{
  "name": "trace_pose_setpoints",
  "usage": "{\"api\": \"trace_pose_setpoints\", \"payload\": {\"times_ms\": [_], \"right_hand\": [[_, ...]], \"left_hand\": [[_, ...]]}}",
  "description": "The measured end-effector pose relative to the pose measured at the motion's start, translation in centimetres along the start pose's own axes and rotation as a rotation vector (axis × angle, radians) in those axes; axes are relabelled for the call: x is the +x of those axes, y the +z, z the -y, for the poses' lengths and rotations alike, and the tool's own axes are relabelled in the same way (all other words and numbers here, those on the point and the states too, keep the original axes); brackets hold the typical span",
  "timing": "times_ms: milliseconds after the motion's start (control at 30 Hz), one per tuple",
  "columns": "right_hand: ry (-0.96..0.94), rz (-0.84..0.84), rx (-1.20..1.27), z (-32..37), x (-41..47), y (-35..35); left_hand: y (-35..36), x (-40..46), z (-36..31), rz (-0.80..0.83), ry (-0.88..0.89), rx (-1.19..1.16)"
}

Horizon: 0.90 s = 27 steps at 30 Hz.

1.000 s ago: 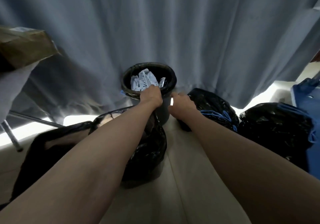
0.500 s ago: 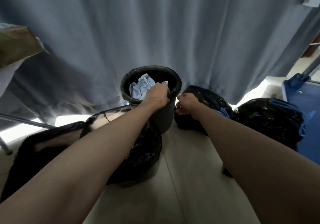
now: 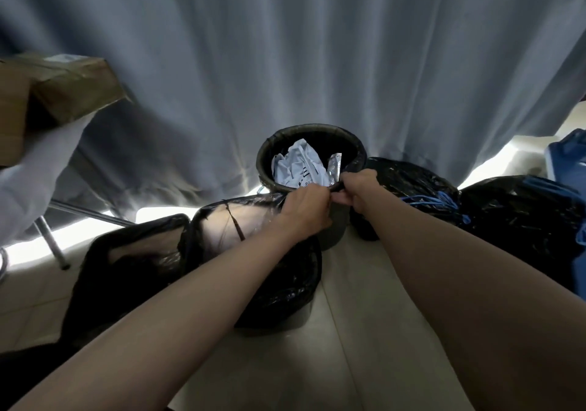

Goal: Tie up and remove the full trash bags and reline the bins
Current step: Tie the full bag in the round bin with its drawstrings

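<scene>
Both hands have closed together at the near rim: left hand (image 3: 306, 209) and right hand (image 3: 360, 190) each pinch the black liner (image 3: 356, 164) edge, likely to peel it off. Beyond, the bin (image 3: 269, 169) stands against the curtain (image 3: 285, 45), holding crumpled paper (image 3: 296, 164).

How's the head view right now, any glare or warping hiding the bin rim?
Head view: backlit, light blown out under the curtain; wide-angle bending at the edges; bin dim but readable, both hands, left hand and right hand, pinching the liner at its near rim.
</scene>
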State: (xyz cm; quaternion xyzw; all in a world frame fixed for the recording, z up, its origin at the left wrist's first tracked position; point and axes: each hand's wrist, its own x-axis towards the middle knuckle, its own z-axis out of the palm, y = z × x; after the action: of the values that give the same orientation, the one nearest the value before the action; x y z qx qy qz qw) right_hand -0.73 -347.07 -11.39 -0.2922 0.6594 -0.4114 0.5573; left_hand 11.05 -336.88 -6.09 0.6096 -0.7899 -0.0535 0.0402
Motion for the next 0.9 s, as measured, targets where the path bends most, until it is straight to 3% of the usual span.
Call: {"api": "trace_pose_setpoints", "payload": {"times_ms": [100,333,567,700,900], "right_hand": [[-0.005,-0.080,0.036,0.5,-2.8,0.6],[-0.008,-0.126,0.088,-0.1,-3.9,0.5],[-0.021,-0.122,-0.002,-0.7,-5.0,-1.8],[-0.014,-0.110,-0.020,-1.3,-6.0,-2.5],[0.010,-0.052,-0.113,-2.1,-7.8,-4.8]], "left_hand": [[0.3,-1.4,0.3,0.107,-0.007,0.070],[-0.4,-2.6,2.8,0.110,-0.023,0.056],[0.4,-4.5,6.7,-0.031,-0.037,0.003],[0.2,-5.7,7.7,-0.151,-0.046,-0.140],[-0.6,-5.7,8.8,-0.223,-0.241,-0.260]]}}
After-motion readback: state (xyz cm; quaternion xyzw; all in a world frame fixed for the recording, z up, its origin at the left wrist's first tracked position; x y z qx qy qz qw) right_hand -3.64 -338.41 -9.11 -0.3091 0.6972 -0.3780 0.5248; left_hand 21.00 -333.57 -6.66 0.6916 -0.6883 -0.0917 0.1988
